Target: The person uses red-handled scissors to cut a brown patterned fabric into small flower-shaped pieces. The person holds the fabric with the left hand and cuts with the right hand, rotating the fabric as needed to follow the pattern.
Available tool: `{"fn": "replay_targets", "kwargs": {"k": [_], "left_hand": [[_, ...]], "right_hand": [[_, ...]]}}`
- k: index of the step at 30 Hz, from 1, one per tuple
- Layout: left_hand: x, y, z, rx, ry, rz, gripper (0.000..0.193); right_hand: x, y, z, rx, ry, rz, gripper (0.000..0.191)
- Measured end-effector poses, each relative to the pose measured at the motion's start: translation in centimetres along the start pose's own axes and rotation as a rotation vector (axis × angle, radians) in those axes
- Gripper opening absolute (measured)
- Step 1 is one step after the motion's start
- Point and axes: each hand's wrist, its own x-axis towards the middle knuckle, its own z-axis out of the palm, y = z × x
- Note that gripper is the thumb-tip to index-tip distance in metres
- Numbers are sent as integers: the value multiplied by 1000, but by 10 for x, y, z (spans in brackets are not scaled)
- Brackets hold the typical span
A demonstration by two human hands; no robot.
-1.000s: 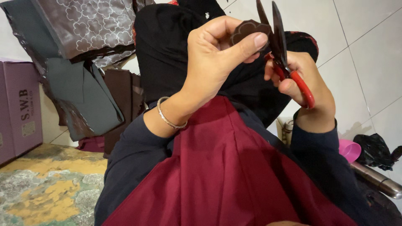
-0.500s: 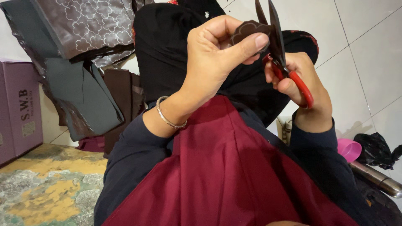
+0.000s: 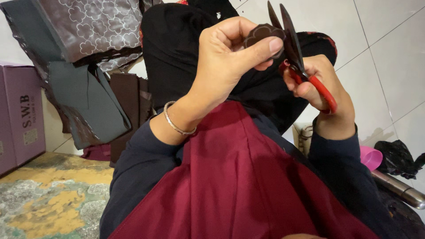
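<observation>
My left hand (image 3: 226,62) pinches a small dark brown scalloped fabric piece (image 3: 262,33) between thumb and fingers, raised in front of me. A silver bangle (image 3: 176,124) sits on that wrist. My right hand (image 3: 325,95) grips red-handled scissors (image 3: 295,53), whose dark blades point upward and are parted around the right edge of the fabric piece. Both arms wear dark blue sleeves above a maroon cloth (image 3: 239,177) on my lap.
Grey and brown patterned fabric sheets (image 3: 88,48) hang at the left. A purple box (image 3: 20,115) stands at the far left on a patterned mat (image 3: 48,199). Black cloth (image 3: 177,48) lies ahead. A pink cup (image 3: 371,156), black bag (image 3: 398,157) and metal tube (image 3: 398,188) lie on white floor tiles.
The scissors and the fabric piece have barely shifted; the hands stay in nearly the same pose, with the blades still at the piece's edge.
</observation>
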Motion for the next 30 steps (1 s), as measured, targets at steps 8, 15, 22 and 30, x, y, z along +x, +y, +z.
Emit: {"fn": "replay_targets", "kwargs": {"k": [8,15,22,30], "left_hand": [[3,3,-4,19,-49,-16,15],[4,7,-4,87,-122,116,19],[3,6,-10,205,-180,98,23],[-1,11,-10,521,-108,145,30]], "right_hand": [[-3,4,-6,-73,59,51,85],[-2,-22,3,102,224,-150,92],[2,-14,7,-27,126,-19,90],[1,-10,10,-18,79,-18,89]]}}
